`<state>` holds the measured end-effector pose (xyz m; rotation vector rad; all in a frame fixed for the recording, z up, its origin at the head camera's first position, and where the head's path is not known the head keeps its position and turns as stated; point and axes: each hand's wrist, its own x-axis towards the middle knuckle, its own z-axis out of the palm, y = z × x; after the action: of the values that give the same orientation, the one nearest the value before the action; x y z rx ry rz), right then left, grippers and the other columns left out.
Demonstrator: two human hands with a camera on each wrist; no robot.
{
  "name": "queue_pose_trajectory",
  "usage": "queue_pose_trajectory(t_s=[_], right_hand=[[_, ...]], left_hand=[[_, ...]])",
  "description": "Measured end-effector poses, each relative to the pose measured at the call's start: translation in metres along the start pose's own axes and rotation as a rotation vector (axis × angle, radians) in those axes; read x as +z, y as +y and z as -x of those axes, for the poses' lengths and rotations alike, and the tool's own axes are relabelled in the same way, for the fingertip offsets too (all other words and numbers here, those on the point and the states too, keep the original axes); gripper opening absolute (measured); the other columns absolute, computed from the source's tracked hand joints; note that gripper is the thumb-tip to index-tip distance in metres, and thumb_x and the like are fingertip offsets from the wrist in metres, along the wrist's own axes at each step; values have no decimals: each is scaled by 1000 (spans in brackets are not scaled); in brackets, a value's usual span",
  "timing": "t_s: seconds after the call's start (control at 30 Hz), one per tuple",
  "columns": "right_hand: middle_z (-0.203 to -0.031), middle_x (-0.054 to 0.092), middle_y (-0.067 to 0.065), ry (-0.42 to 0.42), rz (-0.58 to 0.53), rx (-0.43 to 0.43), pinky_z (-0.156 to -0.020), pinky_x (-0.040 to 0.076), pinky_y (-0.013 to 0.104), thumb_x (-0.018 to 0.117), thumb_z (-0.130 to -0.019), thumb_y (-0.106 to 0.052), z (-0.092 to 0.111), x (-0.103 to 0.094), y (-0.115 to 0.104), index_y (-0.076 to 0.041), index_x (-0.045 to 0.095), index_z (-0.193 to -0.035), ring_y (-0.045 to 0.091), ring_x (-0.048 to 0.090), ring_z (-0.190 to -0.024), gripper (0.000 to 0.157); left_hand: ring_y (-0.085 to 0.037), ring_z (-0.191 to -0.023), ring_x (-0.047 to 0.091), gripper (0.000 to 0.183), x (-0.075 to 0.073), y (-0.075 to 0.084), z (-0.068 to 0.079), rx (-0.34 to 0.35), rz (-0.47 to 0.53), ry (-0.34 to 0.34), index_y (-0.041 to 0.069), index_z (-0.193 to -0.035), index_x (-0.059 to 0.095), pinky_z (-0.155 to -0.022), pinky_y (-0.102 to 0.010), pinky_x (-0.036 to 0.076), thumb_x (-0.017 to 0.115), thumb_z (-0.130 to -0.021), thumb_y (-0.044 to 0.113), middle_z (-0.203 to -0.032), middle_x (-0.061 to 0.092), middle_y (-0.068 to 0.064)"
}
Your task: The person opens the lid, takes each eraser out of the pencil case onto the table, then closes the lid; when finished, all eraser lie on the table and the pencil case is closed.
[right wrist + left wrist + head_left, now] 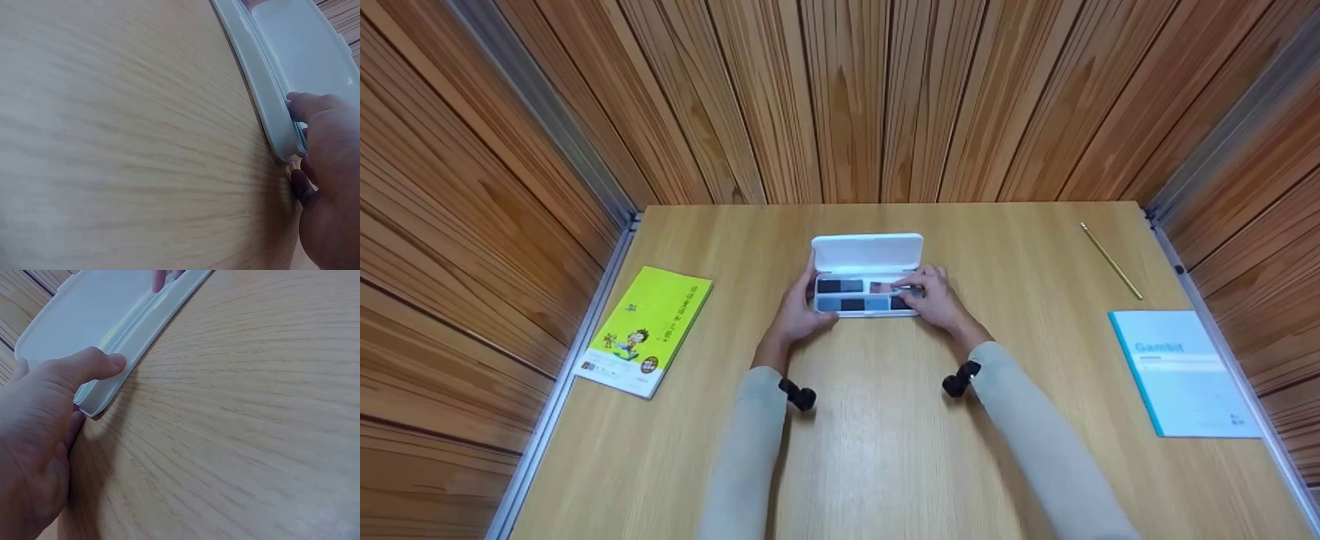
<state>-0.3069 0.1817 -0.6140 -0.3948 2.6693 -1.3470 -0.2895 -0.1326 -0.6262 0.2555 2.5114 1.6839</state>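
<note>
A white hinged case (pixel 867 315) lies on the table with its lid (pixel 868 253) raised. Two rows of dark and blue-grey rectangles show inside. My left hand (pixel 801 306) grips its left end, the thumb (pixel 107 364) pressed on the front wall and the other fingers around the side. My right hand (pixel 939 298) reaches over the right end, thumb and index finger down inside the case. Between them sits a small grey item (pixel 913 291), seemingly pinched; its kind is unclear. Beside it shows a small pinkish patch (pixel 879 287). That hand hides the case's right end.
A yellow-green book (pixel 649 326) lies at the left of the table. On the right are a light-blue notebook (pixel 1185 386) marked "Gambit" and, farther back, a gold-coloured pencil (pixel 1111 261). Wood-panelled walls stand behind and at both sides.
</note>
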Motion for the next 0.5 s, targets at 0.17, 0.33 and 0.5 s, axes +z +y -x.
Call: queue_pose_trajectory(t_s=[0.17, 0.33, 0.5], right_hand=[[-131, 59, 21, 4, 7, -7, -113, 36, 53, 70, -107, -7, 0, 0, 0, -8, 84, -125, 38, 42, -133, 23], [-135, 61, 21, 17, -19, -35, -116, 38, 58, 71, -107, -7, 1, 1, 1, -9, 80, -119, 39, 43, -137, 16], [-133, 63, 21, 32, -33, -42, -111, 38, 53, 70, -107, -8, 0, 1, 0, -9, 78, -120, 38, 44, -131, 15]], left_hand=[[-30, -160, 48, 132, 1, 1, 1, -15, -6, 7, 48, -180, 6, -143, -61, 26, 93, -89, 6, -182, 43, -2], [-33, -159, 50, 132, 1, 1, 2, 4, -9, 9, 40, -182, 6, -142, -61, 28, 92, -89, 4, -180, 45, -8], [-32, -159, 49, 133, -1, 2, 1, -5, -4, 5, 42, -182, 6, -142, -59, 29, 93, -88, 4, -180, 44, -7]])
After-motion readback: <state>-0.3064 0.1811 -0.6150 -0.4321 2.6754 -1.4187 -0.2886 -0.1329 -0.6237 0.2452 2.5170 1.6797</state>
